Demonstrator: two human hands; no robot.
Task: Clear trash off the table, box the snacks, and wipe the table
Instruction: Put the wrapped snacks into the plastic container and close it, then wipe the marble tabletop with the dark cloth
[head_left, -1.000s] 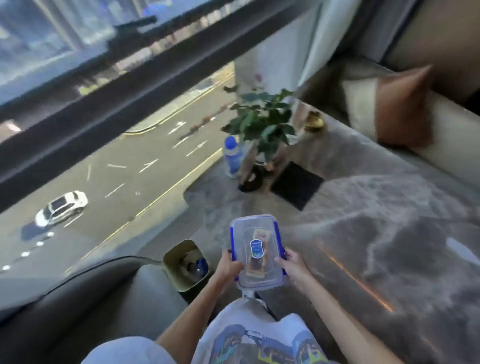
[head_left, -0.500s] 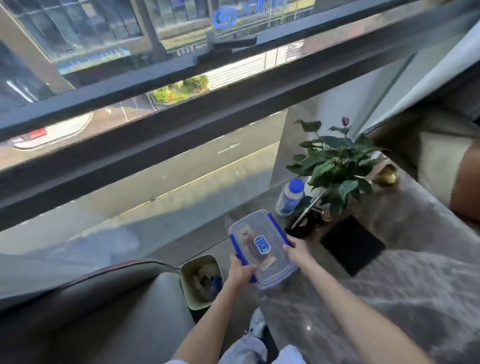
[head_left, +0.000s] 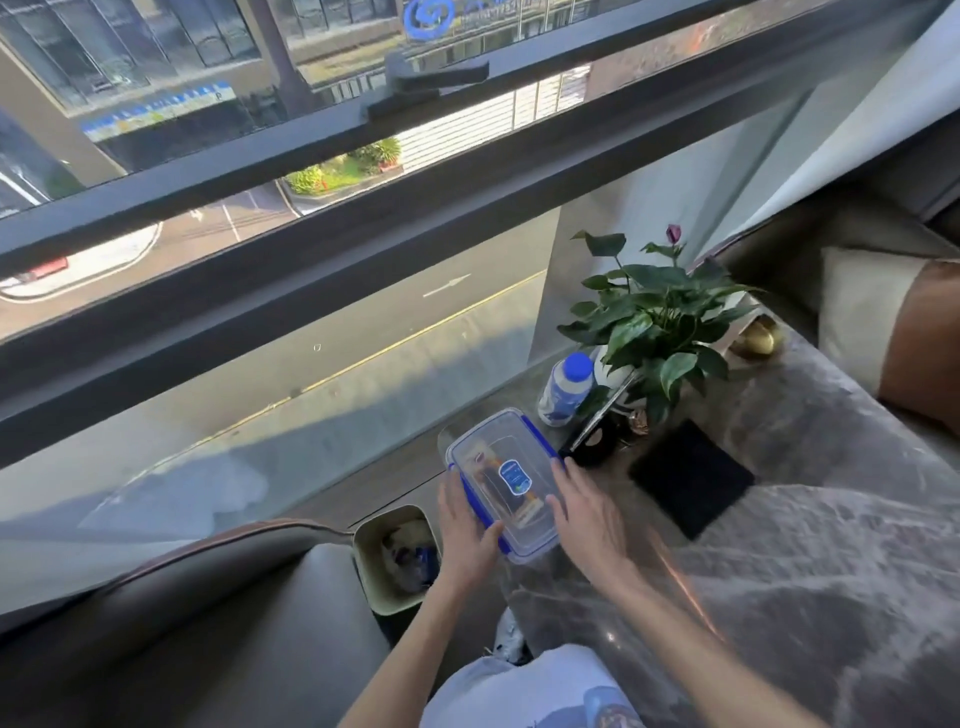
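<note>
A clear plastic snack box (head_left: 501, 480) with blue clips and a lid on it lies at the left end of the grey marble table (head_left: 810, 545). A snack packet shows through the lid. My left hand (head_left: 465, 540) grips the box's near left corner. My right hand (head_left: 589, 519) rests along its right side with fingers spread. A small beige trash bin (head_left: 371, 566) with wrappers inside stands on the floor left of the table.
A blue-capped bottle (head_left: 566, 389), a potted green plant (head_left: 654, 332), a black square mat (head_left: 691, 478) and a gold ornament (head_left: 758, 338) stand on the table beyond the box. A sofa cushion (head_left: 883, 322) lies far right. A large window runs along the left.
Both hands carried the box forward from my lap to the table's far left end by the bottle. My right hand's fingers have spread along its side. The camera tilted up.
</note>
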